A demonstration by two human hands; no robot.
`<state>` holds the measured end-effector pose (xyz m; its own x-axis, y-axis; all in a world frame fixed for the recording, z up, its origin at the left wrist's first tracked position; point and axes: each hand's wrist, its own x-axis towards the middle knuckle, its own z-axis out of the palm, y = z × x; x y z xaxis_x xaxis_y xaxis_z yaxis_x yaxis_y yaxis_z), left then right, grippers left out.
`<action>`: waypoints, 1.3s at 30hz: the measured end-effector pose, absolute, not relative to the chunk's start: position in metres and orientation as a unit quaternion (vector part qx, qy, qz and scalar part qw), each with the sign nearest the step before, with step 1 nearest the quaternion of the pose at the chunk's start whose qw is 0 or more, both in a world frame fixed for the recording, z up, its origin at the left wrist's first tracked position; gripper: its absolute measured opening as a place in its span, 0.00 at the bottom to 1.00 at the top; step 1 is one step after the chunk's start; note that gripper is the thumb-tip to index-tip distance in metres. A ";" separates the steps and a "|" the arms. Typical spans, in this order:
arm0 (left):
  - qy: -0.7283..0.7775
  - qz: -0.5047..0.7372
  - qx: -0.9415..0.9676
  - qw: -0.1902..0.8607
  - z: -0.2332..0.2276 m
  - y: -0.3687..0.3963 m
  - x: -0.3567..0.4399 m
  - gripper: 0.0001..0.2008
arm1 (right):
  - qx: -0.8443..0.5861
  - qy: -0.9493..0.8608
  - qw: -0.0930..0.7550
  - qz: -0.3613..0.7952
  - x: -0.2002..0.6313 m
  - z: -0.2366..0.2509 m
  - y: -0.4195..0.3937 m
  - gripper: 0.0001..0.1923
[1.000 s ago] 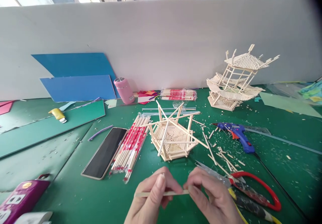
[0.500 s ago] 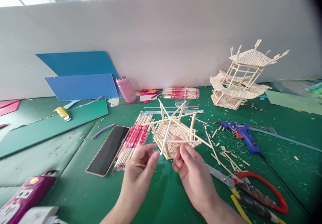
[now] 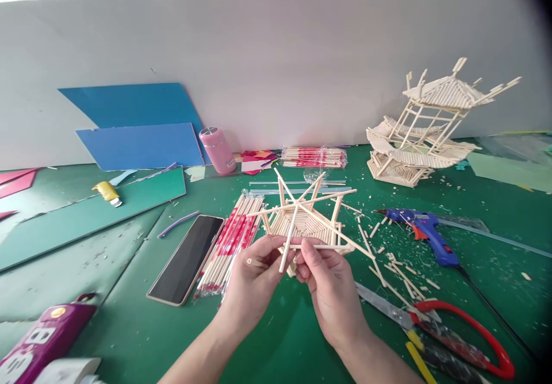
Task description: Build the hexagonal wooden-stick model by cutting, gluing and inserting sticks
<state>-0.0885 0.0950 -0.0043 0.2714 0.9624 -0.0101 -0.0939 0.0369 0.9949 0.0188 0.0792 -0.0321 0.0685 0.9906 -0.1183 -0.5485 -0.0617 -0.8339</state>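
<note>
A small frame of wooden sticks (image 3: pixel 297 202), its upper sticks crossing like a star over a woven-looking hexagonal base, stands in front of me. My right hand (image 3: pixel 328 283) is closed, thumb and fingers pinching a pale wooden stick (image 3: pixel 332 247) that lies level across the near side of the frame. My left hand (image 3: pixel 256 277) is closed too, its fingertips at that stick's left end, by a downward-slanting spoke of the frame. The end of a short stick (image 3: pixel 256 262) pokes out between the left fingers. Both hands hide the frame's near base.
Right of the frame lie stick offcuts (image 3: pixel 401 275), a blue glue gun (image 3: pixel 425 231) and red-handled scissors (image 3: pixel 470 321). A phone (image 3: pixel 185 260) and packed sticks (image 3: pixel 233 237) lie left. Behind stand a pink bottle (image 3: pixel 218 151) and a larger stick pagoda (image 3: pixel 431 125); a purple power strip (image 3: pixel 47 338) is front left.
My left hand has moved right and up to the frame's near side, its fingers closing by the level stick. My right hand stays on that stick. The view has shifted slightly.
</note>
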 end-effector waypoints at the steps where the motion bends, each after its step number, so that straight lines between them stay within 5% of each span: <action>1: 0.402 0.444 0.534 0.597 -0.004 0.095 -0.089 0.10 | -0.387 -0.294 0.624 0.612 0.019 -0.033 0.079 0.11; 39: 0.402 0.430 0.542 0.600 -0.011 0.096 -0.093 0.09 | -0.412 -0.261 0.652 0.581 0.010 -0.035 0.078 0.07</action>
<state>-0.0929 0.0964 -0.0114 0.3073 0.9515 -0.0159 -0.0809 0.0428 0.9958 0.0096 0.0776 -0.0346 0.1893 0.9723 -0.1373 -0.5418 -0.0132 -0.8404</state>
